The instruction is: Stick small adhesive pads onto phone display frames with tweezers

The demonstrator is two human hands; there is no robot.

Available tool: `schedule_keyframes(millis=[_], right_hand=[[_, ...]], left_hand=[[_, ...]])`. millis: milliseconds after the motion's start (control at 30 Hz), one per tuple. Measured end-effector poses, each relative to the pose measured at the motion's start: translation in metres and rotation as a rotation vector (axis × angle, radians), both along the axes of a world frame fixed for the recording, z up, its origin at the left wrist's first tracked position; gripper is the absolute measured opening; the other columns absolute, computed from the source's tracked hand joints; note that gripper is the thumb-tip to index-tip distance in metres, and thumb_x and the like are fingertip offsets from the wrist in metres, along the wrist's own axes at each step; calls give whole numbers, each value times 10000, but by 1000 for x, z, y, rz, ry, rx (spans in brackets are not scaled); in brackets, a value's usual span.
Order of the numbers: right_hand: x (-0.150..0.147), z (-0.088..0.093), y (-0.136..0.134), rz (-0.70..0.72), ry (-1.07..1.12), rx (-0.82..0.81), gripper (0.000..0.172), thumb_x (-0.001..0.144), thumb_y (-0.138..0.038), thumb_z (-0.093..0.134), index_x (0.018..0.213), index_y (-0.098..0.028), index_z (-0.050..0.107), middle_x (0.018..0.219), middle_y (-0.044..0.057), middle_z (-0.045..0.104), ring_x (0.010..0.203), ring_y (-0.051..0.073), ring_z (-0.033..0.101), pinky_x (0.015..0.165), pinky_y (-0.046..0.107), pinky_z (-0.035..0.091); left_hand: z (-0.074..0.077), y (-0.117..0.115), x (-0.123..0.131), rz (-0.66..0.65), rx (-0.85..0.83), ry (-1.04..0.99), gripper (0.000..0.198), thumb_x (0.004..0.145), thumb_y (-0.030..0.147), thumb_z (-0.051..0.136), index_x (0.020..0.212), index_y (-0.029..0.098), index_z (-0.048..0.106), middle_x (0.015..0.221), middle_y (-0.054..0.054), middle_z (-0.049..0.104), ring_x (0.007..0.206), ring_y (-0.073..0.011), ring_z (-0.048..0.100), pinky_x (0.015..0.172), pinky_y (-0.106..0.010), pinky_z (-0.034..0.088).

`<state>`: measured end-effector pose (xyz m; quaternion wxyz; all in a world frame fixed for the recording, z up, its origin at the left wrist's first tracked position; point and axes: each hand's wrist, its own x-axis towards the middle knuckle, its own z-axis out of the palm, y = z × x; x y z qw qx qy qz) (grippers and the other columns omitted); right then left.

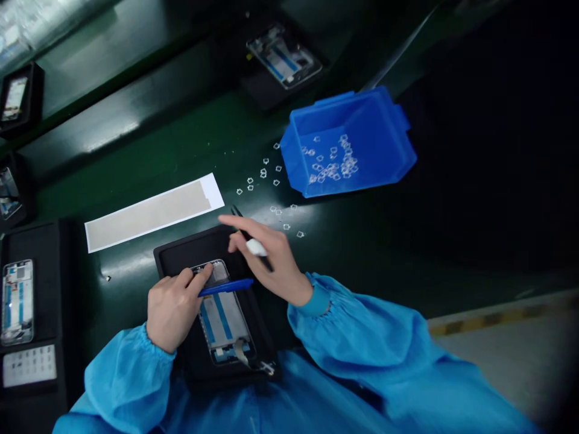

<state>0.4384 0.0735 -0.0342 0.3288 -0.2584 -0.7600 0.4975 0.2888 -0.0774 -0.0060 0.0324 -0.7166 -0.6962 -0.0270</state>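
Note:
A phone frame (228, 322) with blue strips and a loose flex cable lies in a black tray (174, 253) in front of me. My left hand (176, 304) rests on its upper end, index fingertip pressed near the top edge. From under that hand a slim blue plastic stick (230, 287) sticks out across the frame, gripped by the fingers. Just above and to the right, my right hand (274, 259) holds black tweezers (244, 229), tips pointing up and left. A white piece (256, 247) shows among its fingers; I cannot make out what it is.
A blue bin (384, 144) with small clear ring-like pieces lies beyond my right hand. Several such pieces (263, 173) are scattered before it. Left of them lies a white-edged strip sheet (149, 211). Other phone frames sit at left (18, 301) and at the back (286, 57).

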Motion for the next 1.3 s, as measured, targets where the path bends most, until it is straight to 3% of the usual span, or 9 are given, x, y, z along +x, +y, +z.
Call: schedule_keyframes(millis=[100, 200, 267, 367, 500, 700, 900, 1133, 1300], right_hand=[[3, 2, 15, -167, 58, -162, 301, 1001, -336, 459, 1204, -233, 656, 926, 45, 652, 673, 143, 584, 645, 317, 535], [-6, 5, 37, -186, 86, -349, 329, 943, -452, 527, 1084, -201, 685, 895, 51, 659, 674, 141, 613, 530, 260, 542], [-19, 7, 51, -167, 72, -420, 350, 868, -503, 601, 997, -191, 694, 847, 49, 680, 689, 152, 642, 501, 237, 548], [-43, 5, 63, -167, 16, -429, 365, 781, -524, 659, 904, -183, 697, 811, 56, 704, 690, 174, 675, 471, 235, 550], [-64, -4, 65, -229, -47, -350, 285, 759, -469, 671, 833, -196, 636, 644, 18, 671, 584, 194, 673, 449, 270, 542], [-62, -11, 62, -323, -138, -206, 208, 754, -392, 689, 723, -226, 568, 594, 14, 655, 601, 233, 664, 537, 314, 510], [-62, -13, 61, -283, -136, -226, 195, 746, -356, 705, 682, -222, 578, 638, 29, 713, 608, 226, 685, 617, 321, 506], [-62, -8, 62, -309, 48, -361, 336, 734, -514, 695, 709, -228, 520, 562, 23, 674, 595, 234, 714, 442, 256, 448], [-28, 12, 29, -398, 245, -468, 371, 762, -512, 731, 724, -235, 488, 430, -78, 517, 559, 193, 701, 513, 246, 502]], left_hand=[[3, 2, -11, 27, 18, -258, 332, 918, 171, 505, 1201, 228, 668, 742, -5, 674, 537, -133, 604, 486, -239, 443], [5, 17, -29, 49, 138, -431, 344, 978, 255, 458, 1270, 213, 635, 845, -38, 717, 698, -138, 677, 630, -222, 520], [7, 36, -39, 114, 130, -338, 355, 994, 273, 429, 1274, 230, 643, 933, -61, 715, 777, -167, 692, 698, -262, 544], [8, 70, -46, 230, -92, -136, 418, 980, 222, 440, 1368, 315, 563, 1261, -68, 645, 862, -202, 713, 705, -312, 575], [6, 96, -42, 187, -362, -15, 574, 923, 123, 476, 1439, 373, 455, 1550, -37, 419, 985, -256, 714, 734, -383, 609], [2, 95, -41, 154, -386, 50, 558, 938, 121, 428, 1439, 366, 444, 1568, -38, 398, 923, -262, 731, 675, -403, 618], [2, 95, -40, 153, -391, 66, 544, 949, 141, 401, 1443, 366, 442, 1575, -33, 386, 901, -264, 734, 663, -408, 619], [-2, 97, -41, 162, -366, -4, 591, 908, 108, 446, 1436, 372, 461, 1572, -27, 392, 923, -257, 727, 696, -401, 612], [3, 79, -54, 334, -79, -298, 450, 932, 190, 462, 1346, 320, 579, 1445, -45, 549, 1083, -246, 674, 833, -361, 577]])
